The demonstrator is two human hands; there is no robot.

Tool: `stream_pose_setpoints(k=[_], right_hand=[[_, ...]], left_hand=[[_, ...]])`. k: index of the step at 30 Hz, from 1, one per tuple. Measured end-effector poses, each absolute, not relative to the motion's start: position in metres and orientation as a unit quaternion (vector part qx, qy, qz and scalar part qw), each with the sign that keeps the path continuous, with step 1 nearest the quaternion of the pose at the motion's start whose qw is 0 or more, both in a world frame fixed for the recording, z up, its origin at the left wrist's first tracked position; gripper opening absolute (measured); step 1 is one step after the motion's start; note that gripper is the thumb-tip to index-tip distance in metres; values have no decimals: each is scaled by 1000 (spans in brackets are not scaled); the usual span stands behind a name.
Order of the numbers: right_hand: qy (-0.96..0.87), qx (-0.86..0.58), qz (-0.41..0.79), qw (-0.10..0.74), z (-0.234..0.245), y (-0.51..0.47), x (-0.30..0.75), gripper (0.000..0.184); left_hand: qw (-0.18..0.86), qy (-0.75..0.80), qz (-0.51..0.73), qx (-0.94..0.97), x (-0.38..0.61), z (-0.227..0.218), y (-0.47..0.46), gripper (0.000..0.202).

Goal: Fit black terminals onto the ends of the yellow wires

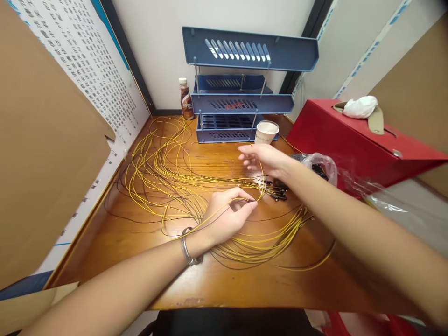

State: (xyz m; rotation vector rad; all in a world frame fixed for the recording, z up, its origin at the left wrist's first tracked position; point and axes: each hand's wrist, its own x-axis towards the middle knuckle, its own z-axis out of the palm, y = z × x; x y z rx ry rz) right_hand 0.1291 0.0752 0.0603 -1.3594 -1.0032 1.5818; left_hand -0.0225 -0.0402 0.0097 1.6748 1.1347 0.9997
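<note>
In the middle of the head view, my left hand [231, 212], with a silver bracelet at the wrist, pinches a thin yellow wire and a dark wire between thumb and fingertips. From that pinch the yellow wire [262, 184] curves up toward my right hand [264, 157]. My right hand is raised, its fingers stretched out toward the left, just in front of a paper cup [266, 132]. Whether the wire touches its palm is hard to make out. Below it lies a cluster of small black connectors [279, 192] at the wire ends.
Loose yellow and black wires [150, 175] spread over the left of the wooden table [133, 261]. More wires [269, 249] bunch near the front. Behind stand a blue tiered rack [245, 103] and a bottle [186, 100]. On the right are a plastic bag [327, 163] and a red box [350, 135].
</note>
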Motion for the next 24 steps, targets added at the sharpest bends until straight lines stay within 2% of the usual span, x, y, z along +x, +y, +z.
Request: stream_pose_setpoints(k=[6, 13, 14, 17, 20, 21, 22, 24], right_hand=[[-390, -530, 581, 479, 89, 84, 124, 11], [-323, -562, 511, 564, 69, 27, 165, 4], [-330, -568, 491, 573, 65, 21, 170, 9], [-357, -575, 448, 584, 54, 7, 179, 51], [-446, -604, 351, 560, 41, -2, 181, 70], [-481, -614, 286, 557, 37, -6, 181, 69], [-511, -616, 214, 560, 33, -10, 180, 60], [-565, -575, 166, 568, 27, -21, 177, 25]], left_hand=[[421, 448, 419, 668, -24, 9, -39, 14], [403, 436, 447, 669, -24, 7, -38, 12], [400, 433, 453, 669, -24, 6, -37, 11], [394, 432, 466, 664, -25, 4, -35, 12], [392, 432, 477, 658, -26, 4, -34, 12], [394, 433, 478, 655, -26, 4, -34, 12], [398, 434, 480, 651, -26, 4, -34, 12], [404, 437, 485, 641, -26, 5, -35, 12]])
